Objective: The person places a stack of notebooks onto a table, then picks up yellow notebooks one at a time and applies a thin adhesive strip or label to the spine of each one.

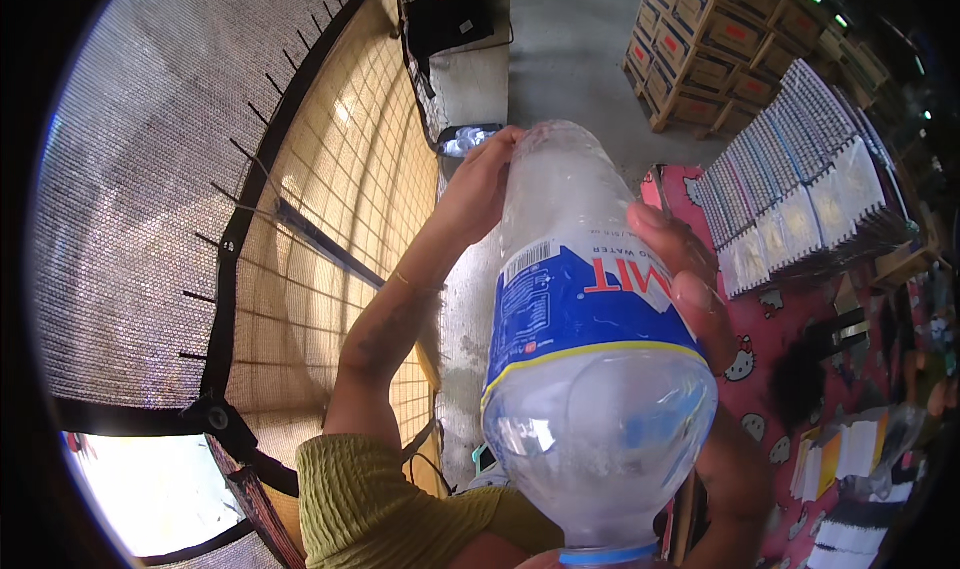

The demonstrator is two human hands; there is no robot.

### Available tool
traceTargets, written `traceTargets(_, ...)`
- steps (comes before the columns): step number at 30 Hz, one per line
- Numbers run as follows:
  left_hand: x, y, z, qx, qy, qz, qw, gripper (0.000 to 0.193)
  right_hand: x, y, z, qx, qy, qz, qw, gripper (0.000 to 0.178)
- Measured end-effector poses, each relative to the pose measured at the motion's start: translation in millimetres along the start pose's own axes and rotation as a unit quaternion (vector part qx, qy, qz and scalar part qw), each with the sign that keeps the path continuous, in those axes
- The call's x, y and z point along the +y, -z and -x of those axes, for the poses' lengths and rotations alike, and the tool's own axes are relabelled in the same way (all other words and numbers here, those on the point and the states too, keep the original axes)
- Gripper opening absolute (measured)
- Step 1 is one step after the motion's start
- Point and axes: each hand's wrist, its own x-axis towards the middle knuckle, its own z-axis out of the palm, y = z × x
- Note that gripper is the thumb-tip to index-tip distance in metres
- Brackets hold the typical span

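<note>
**Head view: a clear plastic water bottle tipped up between both hands**

Head view shows a large clear plastic water bottle [590,339] filling the middle of the picture, held upside-down relative to the camera: its blue cap ring sits at the lower edge, close to the person's face, and its rounded base points away toward the concrete floor [570,39]. A blue and white label [570,304] with a yellow lower border wraps the middle. The inside looks frosted or misted, and how much liquid remains cannot be told.

The bottle appears thin-walled and light, likely to dent under a hard squeeze, and the wet-looking smooth plastic could slip; the labelled waist and the ribbed base seem the surest places to hold it.

The left hand [480,184] is curled against the far end near the base, fingers wrapped on the bottle's left side. The right hand [690,279] is clamped round the labelled waist, thumb and fingertips pressed onto the label's right edge.

An olive-green sleeve [380,504] covers the left upper arm. To the left stands a mesh screen [140,219] and a wire grid panel [370,189]. To the right lie rows of small white packets [810,199] on a pink patterned mat [770,339], with stacked cardboard cartons [710,39] beyond.
</note>
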Motion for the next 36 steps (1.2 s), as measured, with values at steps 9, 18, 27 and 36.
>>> traceTargets(9,60,-31,-39,-0.025,-0.080,-0.033,0.996,0.022,-4,24,-47,0.006,0.018,0.010,1.000,0.064)
traceTargets(18,93,-37,-70,-0.101,-0.169,-0.030,0.980,0.024,-9,31,-63,0.009,0.033,0.005,0.999,0.069)
traceTargets(27,130,-46,-79,-0.088,-0.206,-0.048,0.973,0.025,-5,33,-75,0.024,0.041,0.002,0.999,0.075)
traceTargets(36,126,-52,-83,-0.082,-0.187,-0.029,0.978,0.024,4,35,-78,0.024,0.033,0.000,0.999,0.081)
